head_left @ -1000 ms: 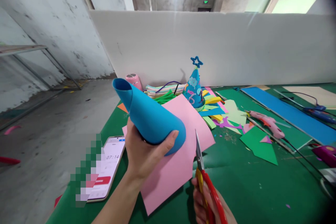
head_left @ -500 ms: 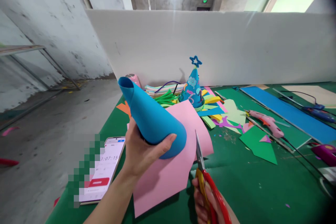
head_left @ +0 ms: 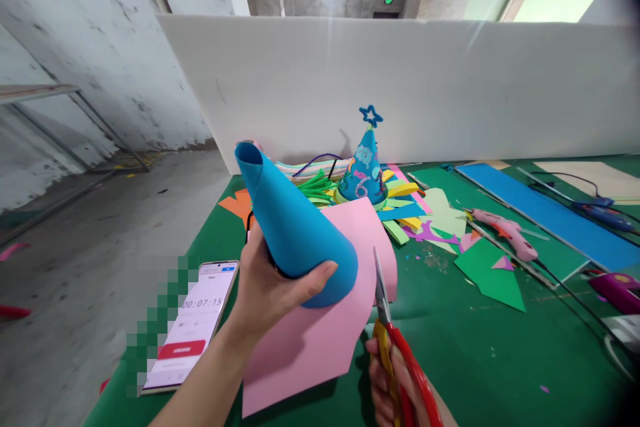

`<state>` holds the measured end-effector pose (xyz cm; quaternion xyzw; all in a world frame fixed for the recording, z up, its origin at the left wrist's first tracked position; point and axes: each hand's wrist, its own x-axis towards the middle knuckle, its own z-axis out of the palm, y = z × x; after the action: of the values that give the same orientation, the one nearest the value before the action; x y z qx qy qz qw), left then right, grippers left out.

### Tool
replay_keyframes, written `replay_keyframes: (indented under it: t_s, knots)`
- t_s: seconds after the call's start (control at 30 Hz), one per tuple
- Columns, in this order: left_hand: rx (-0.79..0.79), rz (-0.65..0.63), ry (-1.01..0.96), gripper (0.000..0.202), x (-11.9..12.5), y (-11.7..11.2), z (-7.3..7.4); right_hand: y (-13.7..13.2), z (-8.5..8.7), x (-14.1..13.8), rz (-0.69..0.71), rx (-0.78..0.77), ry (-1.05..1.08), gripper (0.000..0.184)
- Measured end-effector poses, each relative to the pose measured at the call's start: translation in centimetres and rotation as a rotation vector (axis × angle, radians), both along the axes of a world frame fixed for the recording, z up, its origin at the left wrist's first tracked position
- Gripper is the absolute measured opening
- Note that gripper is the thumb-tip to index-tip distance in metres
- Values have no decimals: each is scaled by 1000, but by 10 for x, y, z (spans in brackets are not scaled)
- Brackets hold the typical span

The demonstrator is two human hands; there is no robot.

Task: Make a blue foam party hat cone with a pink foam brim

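A rolled blue paper cone point(head_left: 305, 233), wide end down to the right and narrow open end up to the left, is gripped by my left hand point(head_left: 275, 293). My thumb lies across its wide end. Under the cone is a pink paper sheet point(head_left: 305, 360), which the same hand seems to hold; those fingers are mostly hidden. In my right hand point(head_left: 385, 373) are scissors point(head_left: 383, 310) with red and yellow handles. Their blades look nearly closed and point upward over the right edge of the pink sheet.
A decorated blue party hat point(head_left: 367, 170) topped by a star stands behind, among coloured paper strips. A phone point(head_left: 187, 327) showing a timer lies at left. On the right are a pink glue gun point(head_left: 505, 233) with a cord, green paper scraps point(head_left: 493, 273) and a blue sheet point(head_left: 550, 213).
The cone has shifted slightly to the right. The pink sheet has turned a little, its near corner moving left and its curled right edge moving inward. The scissors are almost where they were.
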<state>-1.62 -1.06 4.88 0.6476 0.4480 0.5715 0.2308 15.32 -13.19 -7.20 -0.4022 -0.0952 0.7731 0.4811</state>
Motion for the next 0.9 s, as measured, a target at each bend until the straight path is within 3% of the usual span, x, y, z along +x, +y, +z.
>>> replay_keyframes:
  t_s: [0.23, 0.43, 0.63, 0.9]
  knots:
    - [25, -47, 34, 54, 0, 2, 2, -3, 16, 6, -15, 16, -29, 26]
    - [19, -94, 77, 52, -4, 3, 5, -4, 9, 0, -16, 24, -27, 25]
    - [-87, -199, 104, 61, -6, -1, 13, -1, 4, -1, -58, 13, -35, 41]
    - [-105, -302, 98, 60, -8, 5, 15, -2, 4, 3, -88, 19, -63, 31]
